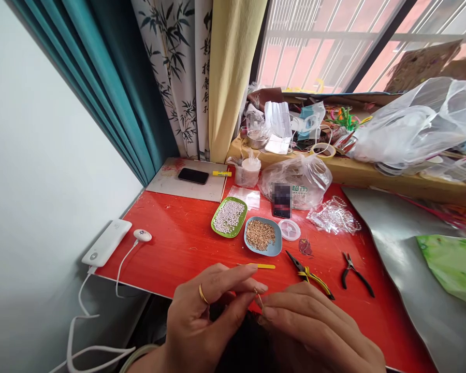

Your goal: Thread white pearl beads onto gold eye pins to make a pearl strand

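Over the table's front edge, my left hand (207, 316), with a gold ring on one finger, pinches a thin gold-coloured wire (259, 298) between thumb and fingertips. My right hand (314, 324) closes its fingertips on the lower end of the same wire. Tiny beads seem to sit near the fingertips, too small to make out fully. Beyond the hands, a blue dish (277, 249) holds gold beads (259, 234), and a green dish (214, 231) holds pearly white beads (229, 216). A yellow strip-like tool (266, 266) lies just past my left fingers.
Yellow-black needle-nose pliers (310, 275) lie beyond my right hand, with black-handled pliers (355, 274) farther right. A clear round lid (289, 230), a plastic bag (301, 184) and a phone (193, 176) stand behind. At left are a white power bank (106, 243) and cable.
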